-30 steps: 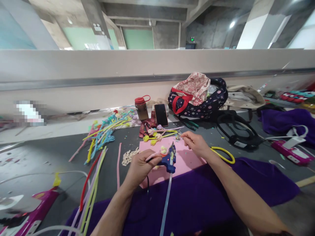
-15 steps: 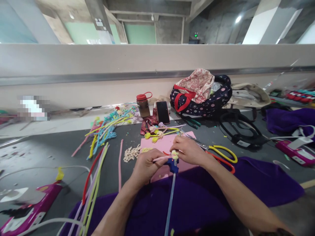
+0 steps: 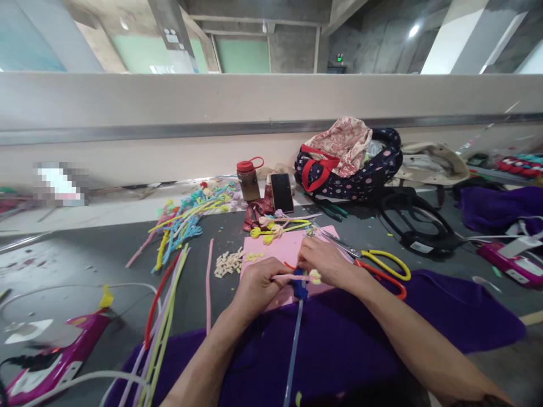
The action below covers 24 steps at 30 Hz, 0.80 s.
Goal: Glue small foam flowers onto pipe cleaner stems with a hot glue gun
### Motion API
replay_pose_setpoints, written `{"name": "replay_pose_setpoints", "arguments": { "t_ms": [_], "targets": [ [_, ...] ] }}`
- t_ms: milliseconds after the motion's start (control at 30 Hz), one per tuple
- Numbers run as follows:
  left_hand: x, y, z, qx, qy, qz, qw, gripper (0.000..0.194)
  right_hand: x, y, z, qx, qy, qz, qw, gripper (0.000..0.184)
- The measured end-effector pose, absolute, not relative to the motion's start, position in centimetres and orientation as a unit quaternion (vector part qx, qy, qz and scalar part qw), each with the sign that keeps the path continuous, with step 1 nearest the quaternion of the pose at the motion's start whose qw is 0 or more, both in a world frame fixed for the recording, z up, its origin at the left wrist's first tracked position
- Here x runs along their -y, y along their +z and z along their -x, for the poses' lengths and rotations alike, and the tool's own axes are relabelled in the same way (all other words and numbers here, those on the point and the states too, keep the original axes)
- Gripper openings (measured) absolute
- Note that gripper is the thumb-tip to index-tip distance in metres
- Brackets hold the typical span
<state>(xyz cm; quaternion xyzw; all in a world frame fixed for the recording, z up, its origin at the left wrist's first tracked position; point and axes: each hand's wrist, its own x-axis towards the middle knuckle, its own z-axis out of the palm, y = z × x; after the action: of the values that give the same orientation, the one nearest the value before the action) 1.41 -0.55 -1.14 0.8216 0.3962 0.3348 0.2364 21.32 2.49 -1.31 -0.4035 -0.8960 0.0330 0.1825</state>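
Note:
My left hand [image 3: 257,282] is closed round a pink pipe-cleaner stem [image 3: 292,277] that ends in a small yellow and pink flower [image 3: 314,276]. My right hand [image 3: 324,262] is closed, its fingers pinching at the flower end of that stem. Just below both hands lies a blue glue gun [image 3: 300,288] with a pale glue stick [image 3: 292,350] pointing toward me. Both hands hover over a pink mat [image 3: 283,249] and a purple cloth [image 3: 348,345].
Yellow-handled scissors [image 3: 384,261] and red-handled ones [image 3: 382,278] lie right of the mat. Loose pipe cleaners [image 3: 169,294], finished flowers [image 3: 275,228], small beige pieces [image 3: 227,263], a red-capped bottle [image 3: 248,180], a phone [image 3: 283,192], a dotted bag [image 3: 352,164] and pink glue guns [image 3: 55,362] surround them.
My right hand came back from the mat's far edge to the flower tip. The flower stem swung from upright to lying sideways, pointing right. The glue gun sits lower, mostly hidden by my hands.

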Motion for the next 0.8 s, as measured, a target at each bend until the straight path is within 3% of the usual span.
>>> {"name": "replay_pose_setpoints", "arguments": {
  "t_ms": [133,233,500,800],
  "targets": [
    [0.6,-0.8,-1.1,-0.449,0.36,-0.78,0.245,0.017,-3.2,-0.9,-23.0,0.86,0.025,0.445,0.249,0.017],
    [0.6,-0.7,-0.9,-0.457,0.375,-0.765,0.256,0.016,-3.9,-1.0,-25.1,0.815,0.084,0.484,0.308,0.018],
    [0.2,-1.2,-1.0,-0.461,0.388,-0.746,0.284,0.012,-4.9,-2.9,-26.4,0.793,0.133,0.493,0.332,0.006],
    [0.2,-1.0,-1.0,-0.456,0.411,-0.701,0.364,0.01,-5.1,-3.0,-25.3,0.785,0.141,0.461,0.388,0.017]
  ]
}}
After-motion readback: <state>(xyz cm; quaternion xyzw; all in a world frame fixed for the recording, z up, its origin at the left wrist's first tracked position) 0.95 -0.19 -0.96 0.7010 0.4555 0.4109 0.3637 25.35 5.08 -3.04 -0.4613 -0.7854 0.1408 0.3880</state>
